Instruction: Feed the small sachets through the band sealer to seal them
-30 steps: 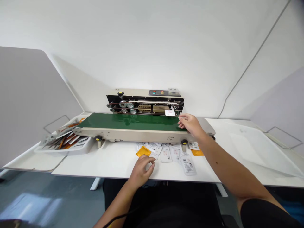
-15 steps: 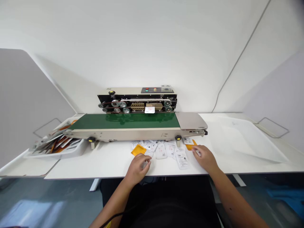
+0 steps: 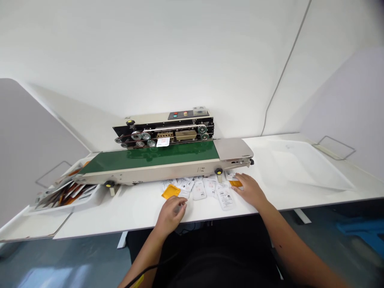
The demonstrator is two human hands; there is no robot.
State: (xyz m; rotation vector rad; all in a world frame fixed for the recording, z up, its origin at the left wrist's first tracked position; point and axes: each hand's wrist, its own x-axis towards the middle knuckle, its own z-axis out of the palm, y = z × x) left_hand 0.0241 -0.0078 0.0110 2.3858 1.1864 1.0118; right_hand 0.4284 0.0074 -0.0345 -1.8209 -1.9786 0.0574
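At the front edge of the white table (image 3: 120, 219), you have both hands working just below the band sealer (image 3: 163, 134). Your left hand (image 3: 171, 216) is curled closed beside the orange sachet (image 3: 171, 191), its fingers bunched; something pale may sit in the pinch, but from here I cannot tell. Your right hand (image 3: 249, 190) is open, fingers stretched out toward a small orange packet (image 3: 235, 183) by the sealer's near foot, touching it or just short of it, too close to call.

Here's the count as it stands: one white sachet (image 3: 163, 142) sits at the back of the green belt (image 3: 147, 157), right against the sealing head, its long side running along the belt. Over on your left, the tray (image 3: 75, 203) at the belt's far end holds a heap of packets (image 3: 64, 196), orange and white; whether those are sealed, I can't see. In front of you, a loose spread of white pouches (image 3: 199, 190) lies flat on the table, waiting in a rough row. The nearest pouch (image 3: 225, 199) has its long axis pointing back toward you, tilted a touch, and the others mostly run the same way.
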